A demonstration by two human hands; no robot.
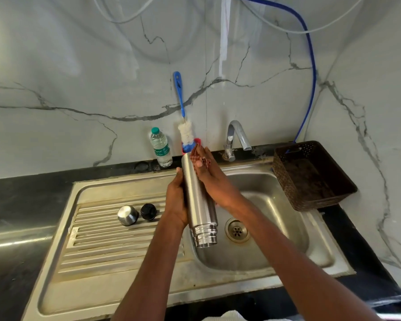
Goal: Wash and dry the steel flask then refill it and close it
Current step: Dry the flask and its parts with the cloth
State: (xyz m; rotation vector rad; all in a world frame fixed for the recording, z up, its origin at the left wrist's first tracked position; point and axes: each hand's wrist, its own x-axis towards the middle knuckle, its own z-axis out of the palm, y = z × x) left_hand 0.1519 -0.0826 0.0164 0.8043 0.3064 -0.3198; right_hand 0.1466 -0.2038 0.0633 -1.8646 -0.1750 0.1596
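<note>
We've got the steel flask (198, 200) held upside down over the sink (264, 198), its open threaded mouth pointing down toward us and its base tipped away toward the far wall. Our left hand (176, 200) grips the body from the left side, fingers wrapped round behind it. Our right hand (208, 174) presses a checked red cloth (200, 159) against the upper right of the flask near its base; the fingers look fairly straight, laid flat over the cloth rather than pinching it.

This looks to us like the drying step. To do it well, we'd keep the mouth lowest so leftover water drains into the basin, near the drain (237, 230), not back inside. We'd draw the cloth along the whole length toward the threads, turning the flask in the left hand so every side gets wiped. The ridges at the neck likely trap drops, so they deserve extra passes. A wet steel wall is slippery, so the left grip wants to stay firm.

On the draining board to the left, the steel cup (127, 215) and the black stopper (148, 212) sit just beside each other, waiting. At the far wall stand a water bottle (161, 147) and a bottle brush (183, 121); the tap (237, 135) appears dry.
</note>
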